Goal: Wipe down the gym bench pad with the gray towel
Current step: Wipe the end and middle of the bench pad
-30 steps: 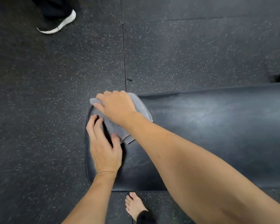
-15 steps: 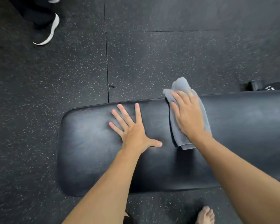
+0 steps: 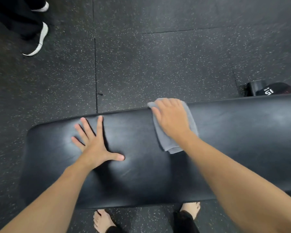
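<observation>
Gray towel [image 3: 170, 143] under right hand [image 3: 172, 118], flat-fingered grip pressing | left hand [image 3: 94, 146] splayed on bench pad [image 3: 242, 140]

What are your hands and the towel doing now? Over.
Left hand flat on the bench pad, fingers spread. Right hand pressing the gray towel at the far edge. Dumbbell behind, off the pad.

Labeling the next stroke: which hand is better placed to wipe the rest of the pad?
Right. The right hand presses the towel on the pad; the left hand lies flat and bare on it, likely bracing.
</observation>
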The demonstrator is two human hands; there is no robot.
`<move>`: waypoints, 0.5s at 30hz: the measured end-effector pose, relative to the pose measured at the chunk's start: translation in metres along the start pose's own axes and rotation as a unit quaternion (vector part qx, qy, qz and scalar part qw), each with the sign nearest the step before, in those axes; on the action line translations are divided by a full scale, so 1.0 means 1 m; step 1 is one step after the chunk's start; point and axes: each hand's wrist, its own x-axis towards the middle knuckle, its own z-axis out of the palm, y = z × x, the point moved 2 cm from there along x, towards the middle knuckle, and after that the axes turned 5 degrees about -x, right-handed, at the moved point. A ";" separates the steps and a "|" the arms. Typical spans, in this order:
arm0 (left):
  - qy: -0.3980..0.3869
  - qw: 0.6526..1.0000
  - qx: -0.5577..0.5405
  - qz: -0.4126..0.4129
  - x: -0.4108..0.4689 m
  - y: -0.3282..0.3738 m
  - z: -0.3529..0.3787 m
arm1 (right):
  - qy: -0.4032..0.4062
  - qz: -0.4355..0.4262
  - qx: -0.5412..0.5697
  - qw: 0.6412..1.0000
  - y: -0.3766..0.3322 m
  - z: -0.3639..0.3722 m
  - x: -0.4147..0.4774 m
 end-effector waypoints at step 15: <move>-0.073 0.997 0.027 0.031 -0.025 0.148 0.079 | 0.023 -0.013 0.044 0.999 0.057 -0.003 -0.018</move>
